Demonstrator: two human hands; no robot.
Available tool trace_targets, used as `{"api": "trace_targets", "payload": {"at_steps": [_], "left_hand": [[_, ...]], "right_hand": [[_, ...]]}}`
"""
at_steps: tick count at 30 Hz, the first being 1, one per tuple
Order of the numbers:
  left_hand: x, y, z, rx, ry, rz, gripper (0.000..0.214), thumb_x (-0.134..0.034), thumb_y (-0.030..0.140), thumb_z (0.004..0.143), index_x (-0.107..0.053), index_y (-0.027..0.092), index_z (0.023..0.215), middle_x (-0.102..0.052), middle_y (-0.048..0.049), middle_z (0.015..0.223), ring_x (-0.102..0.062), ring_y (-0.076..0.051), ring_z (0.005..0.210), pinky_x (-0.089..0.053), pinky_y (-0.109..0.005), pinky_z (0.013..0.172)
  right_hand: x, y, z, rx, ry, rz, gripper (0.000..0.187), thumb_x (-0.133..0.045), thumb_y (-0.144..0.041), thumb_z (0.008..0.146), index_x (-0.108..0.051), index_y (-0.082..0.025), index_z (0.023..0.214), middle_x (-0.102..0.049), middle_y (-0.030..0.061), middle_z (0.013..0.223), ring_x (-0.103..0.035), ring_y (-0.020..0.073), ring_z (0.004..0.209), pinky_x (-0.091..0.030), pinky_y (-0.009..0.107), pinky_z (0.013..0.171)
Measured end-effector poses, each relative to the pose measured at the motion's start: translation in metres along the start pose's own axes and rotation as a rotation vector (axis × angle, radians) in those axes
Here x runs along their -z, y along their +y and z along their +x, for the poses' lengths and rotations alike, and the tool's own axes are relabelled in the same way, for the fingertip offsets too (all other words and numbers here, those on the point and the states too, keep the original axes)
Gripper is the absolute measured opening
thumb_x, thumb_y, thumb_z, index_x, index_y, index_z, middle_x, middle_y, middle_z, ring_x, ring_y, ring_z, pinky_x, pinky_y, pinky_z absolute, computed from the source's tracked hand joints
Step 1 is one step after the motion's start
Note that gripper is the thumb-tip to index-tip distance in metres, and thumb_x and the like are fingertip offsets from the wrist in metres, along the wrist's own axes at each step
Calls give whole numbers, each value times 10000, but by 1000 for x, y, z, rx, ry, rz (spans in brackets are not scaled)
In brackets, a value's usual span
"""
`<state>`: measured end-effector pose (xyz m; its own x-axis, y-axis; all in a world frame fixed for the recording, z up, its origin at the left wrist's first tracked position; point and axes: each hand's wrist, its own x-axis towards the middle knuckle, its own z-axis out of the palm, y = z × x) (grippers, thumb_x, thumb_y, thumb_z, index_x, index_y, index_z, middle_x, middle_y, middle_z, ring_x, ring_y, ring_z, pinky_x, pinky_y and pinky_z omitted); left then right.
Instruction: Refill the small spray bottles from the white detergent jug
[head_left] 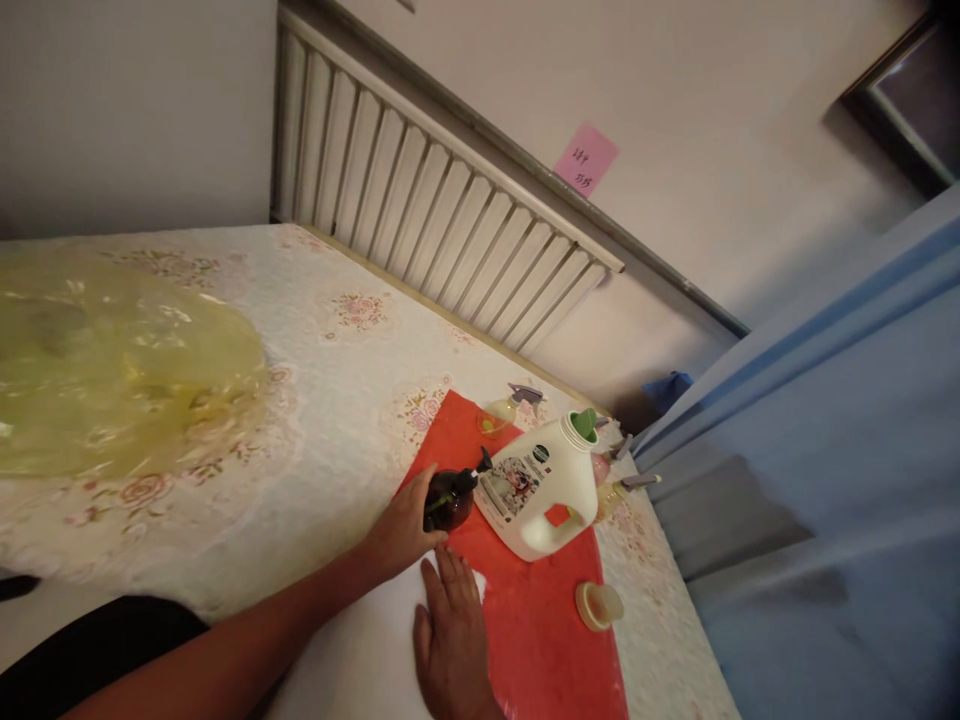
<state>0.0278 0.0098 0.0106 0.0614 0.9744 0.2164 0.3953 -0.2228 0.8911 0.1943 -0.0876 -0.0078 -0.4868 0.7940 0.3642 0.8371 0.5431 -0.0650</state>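
My left hand [401, 525] is wrapped round a dark brown pump bottle [448, 500] with a black pump head, which stands on a red sheet [540, 620]. Beside it my right hand [454, 625] lies flat, fingers stretched out, on a white sheet [367, 640] that overlaps the red one. Just right of the pump bottle is a large white jug [536, 480] with a handle, a printed label and a green spout in its uncapped neck. A pale round cap [598, 606] rests at the red sheet's right edge.
A clear spray bottle [499, 415] stands behind the jug, and more spray bottles [611, 495] are partly hidden at its right. A yellow plastic bag [127, 370] covers the table's left. A radiator [435, 210] runs along the back; a blue curtain [832, 480] hangs at right.
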Motion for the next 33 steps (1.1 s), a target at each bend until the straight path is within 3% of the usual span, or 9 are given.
{"api": "trace_targets", "payload": {"at_steps": [12,18,33], "left_hand": [[-1,-2,-1,-30,11,-19,980,-710,82,639,-255,150,1504,-446,-217,1502,-430,-337,1404,-352,-535,1163],[2,-1,-3,-20,-5,-31,988,-753,141,638,-264,100,1495,-425,-244,1507,-415,-344,1407,-340,-532,1169],[3,0,-3,-57,8,-53,924,-742,138,649,-330,198,1474,-483,-185,1470,-448,-357,1386,-360,-563,1151]], "right_hand": [[0,-1,0,-20,-31,-22,540,-531,-208,923,-475,-246,1459,-467,96,1532,-475,322,1386,-494,595,1060],[1,-2,0,-26,-31,-38,527,-528,-214,930,-478,-245,1453,-461,98,1535,-481,319,1382,-500,599,1050],[1,-1,1,-28,-31,-40,514,-539,-239,940,-483,-247,1451,-502,105,1505,-489,305,1377,-494,574,1062]]}}
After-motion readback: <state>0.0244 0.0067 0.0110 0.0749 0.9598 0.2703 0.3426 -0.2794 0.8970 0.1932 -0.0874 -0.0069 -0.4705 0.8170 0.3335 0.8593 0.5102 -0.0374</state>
